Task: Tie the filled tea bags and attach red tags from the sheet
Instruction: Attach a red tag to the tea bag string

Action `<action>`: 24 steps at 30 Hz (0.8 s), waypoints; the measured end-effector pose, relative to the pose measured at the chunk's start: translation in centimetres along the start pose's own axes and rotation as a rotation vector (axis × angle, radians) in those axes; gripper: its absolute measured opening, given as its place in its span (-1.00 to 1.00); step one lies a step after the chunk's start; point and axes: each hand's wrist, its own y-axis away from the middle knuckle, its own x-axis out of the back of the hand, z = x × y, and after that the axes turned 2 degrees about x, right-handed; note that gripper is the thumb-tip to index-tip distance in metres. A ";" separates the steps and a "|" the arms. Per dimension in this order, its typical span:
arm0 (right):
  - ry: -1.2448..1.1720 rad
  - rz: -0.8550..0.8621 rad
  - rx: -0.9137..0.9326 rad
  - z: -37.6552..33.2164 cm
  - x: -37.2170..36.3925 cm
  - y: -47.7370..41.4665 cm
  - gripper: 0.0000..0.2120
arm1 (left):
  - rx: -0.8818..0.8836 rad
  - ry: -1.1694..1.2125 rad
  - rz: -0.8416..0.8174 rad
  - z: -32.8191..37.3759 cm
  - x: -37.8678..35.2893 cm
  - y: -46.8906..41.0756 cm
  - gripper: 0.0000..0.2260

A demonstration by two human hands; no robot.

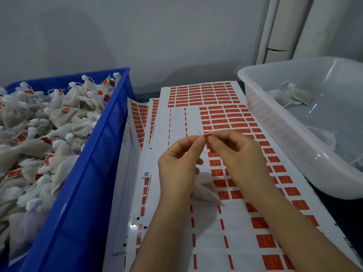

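blue crate (82,193) left: heaped w/ tied+tagged bags, bulk looks done | tag sheet (216,228) centre: many rows stripped, plenty left | clear tub (275,118) right: few untied bags remain | tea bag (204,191) under wrists | left hand (176,163) + right hand (235,152) grips pinched on red tag (207,135), mid-attach

2 hands (180,161), 1 blue crate (82,193), 1 clear tub (275,122), 1 pinched red tag (207,135), uncounted tea bags (39,118)
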 end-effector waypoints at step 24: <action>0.047 -0.056 0.120 0.1 -0.6 0.7 -0.80 | -0.242 -0.313 0.034 -1.4 0.0 -0.5 -0.82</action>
